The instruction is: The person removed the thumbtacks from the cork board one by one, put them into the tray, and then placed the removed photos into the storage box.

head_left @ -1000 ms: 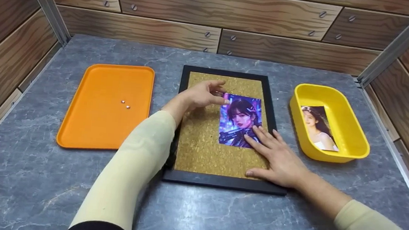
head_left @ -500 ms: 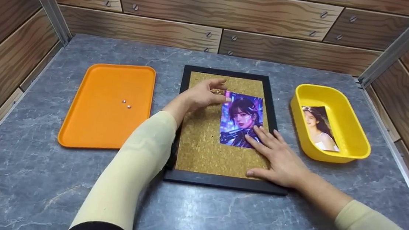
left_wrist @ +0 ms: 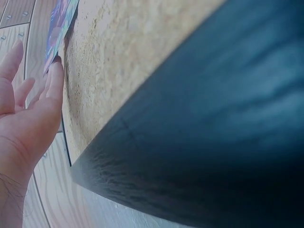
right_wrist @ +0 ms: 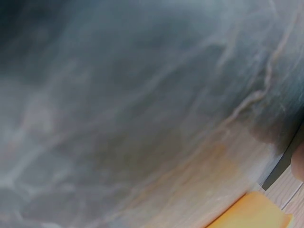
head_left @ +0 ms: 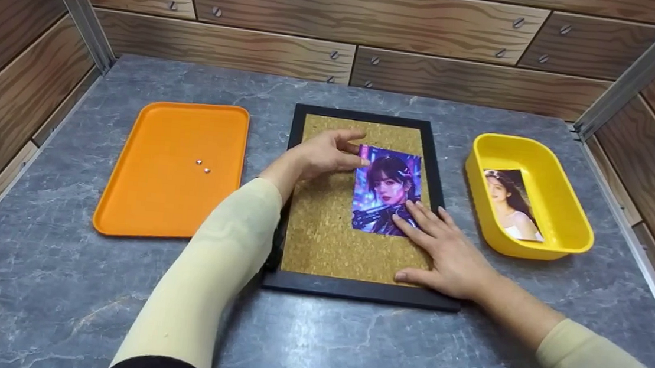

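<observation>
A purple-blue picture card [head_left: 383,192] of a dark-haired figure lies on the right half of a black-framed cork board [head_left: 322,243]. My left hand [head_left: 327,151] pinches the card's upper left edge, thumb on the printed side. In the left wrist view, the card [left_wrist: 59,31] stands slightly off the cork beside the left hand's fingers [left_wrist: 56,78]. Spread flat, my right hand [head_left: 448,257] presses index and middle fingertips on the card's lower right, its thumb down on the cork. Mostly tabletop fills the right wrist view, with a bit of finger [right_wrist: 298,164] at the edge.
To the left sits an orange tray [head_left: 155,192] bearing two small shiny round pieces [head_left: 203,166]. A yellow bin [head_left: 566,199] on the right contains a portrait photo [head_left: 509,206]. Wood-patterned walls [head_left: 268,48] enclose the grey marbled table [head_left: 348,352].
The card's upper left corner has shifted very slightly upward under my left hand. My right hand keeps its place; the whole view has shifted a little.
</observation>
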A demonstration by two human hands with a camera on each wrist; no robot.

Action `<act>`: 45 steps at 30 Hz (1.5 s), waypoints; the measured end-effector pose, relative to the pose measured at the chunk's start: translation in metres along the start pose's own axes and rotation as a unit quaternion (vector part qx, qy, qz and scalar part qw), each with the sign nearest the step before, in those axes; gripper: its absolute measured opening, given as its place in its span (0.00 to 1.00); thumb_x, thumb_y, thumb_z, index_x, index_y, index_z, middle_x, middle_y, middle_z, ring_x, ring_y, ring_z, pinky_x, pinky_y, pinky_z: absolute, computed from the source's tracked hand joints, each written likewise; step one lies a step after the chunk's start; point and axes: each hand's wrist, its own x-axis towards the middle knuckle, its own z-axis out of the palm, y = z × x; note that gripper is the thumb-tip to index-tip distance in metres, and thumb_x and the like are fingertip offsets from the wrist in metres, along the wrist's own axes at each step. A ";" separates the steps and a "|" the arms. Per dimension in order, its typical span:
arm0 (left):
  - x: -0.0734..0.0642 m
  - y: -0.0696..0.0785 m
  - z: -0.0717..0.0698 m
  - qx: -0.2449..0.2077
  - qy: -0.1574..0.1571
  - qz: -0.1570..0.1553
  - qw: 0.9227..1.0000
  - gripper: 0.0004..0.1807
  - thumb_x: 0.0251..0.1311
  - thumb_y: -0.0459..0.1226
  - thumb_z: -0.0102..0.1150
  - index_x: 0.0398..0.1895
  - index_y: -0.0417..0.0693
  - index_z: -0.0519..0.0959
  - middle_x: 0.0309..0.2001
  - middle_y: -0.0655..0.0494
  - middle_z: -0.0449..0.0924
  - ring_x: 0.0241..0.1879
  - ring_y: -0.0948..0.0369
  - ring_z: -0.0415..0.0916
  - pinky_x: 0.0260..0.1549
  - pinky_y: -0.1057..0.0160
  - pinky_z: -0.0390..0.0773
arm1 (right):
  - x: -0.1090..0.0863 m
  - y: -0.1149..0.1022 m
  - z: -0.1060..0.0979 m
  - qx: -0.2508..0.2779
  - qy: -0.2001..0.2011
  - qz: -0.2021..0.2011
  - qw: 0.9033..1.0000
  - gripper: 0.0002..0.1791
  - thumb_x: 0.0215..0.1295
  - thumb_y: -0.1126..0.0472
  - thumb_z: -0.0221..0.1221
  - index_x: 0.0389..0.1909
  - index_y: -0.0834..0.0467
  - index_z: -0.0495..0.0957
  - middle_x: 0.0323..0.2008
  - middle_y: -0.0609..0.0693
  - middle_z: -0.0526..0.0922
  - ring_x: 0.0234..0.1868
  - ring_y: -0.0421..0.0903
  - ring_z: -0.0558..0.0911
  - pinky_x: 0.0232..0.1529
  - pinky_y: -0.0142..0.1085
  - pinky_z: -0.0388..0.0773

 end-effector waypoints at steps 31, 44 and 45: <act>-0.005 -0.003 0.003 -0.064 -0.029 -0.038 0.997 0.42 0.66 0.26 0.69 0.82 0.40 0.62 0.69 0.40 0.73 0.61 0.50 0.79 0.59 0.61 0.82 | 0.000 -0.001 -0.001 -0.002 -0.003 0.001 1.000 0.55 0.64 0.27 0.64 0.85 0.48 0.58 0.85 0.56 0.50 0.84 0.57 0.50 0.81 0.62 0.40; -0.010 -0.005 0.005 -0.060 -0.043 -0.039 0.996 0.42 0.66 0.25 0.69 0.81 0.41 0.63 0.66 0.39 0.74 0.60 0.50 0.80 0.59 0.61 0.82 | 0.000 -0.001 0.000 0.002 -0.013 0.009 1.000 0.55 0.64 0.26 0.63 0.85 0.46 0.56 0.85 0.55 0.48 0.85 0.57 0.48 0.81 0.62 0.40; -0.011 -0.005 0.005 -0.060 -0.043 -0.040 0.996 0.41 0.66 0.25 0.69 0.81 0.41 0.63 0.66 0.39 0.74 0.60 0.50 0.80 0.58 0.61 0.82 | 0.000 -0.001 0.000 0.001 -0.012 0.008 1.000 0.55 0.64 0.26 0.63 0.85 0.46 0.56 0.85 0.55 0.49 0.85 0.57 0.48 0.81 0.62 0.40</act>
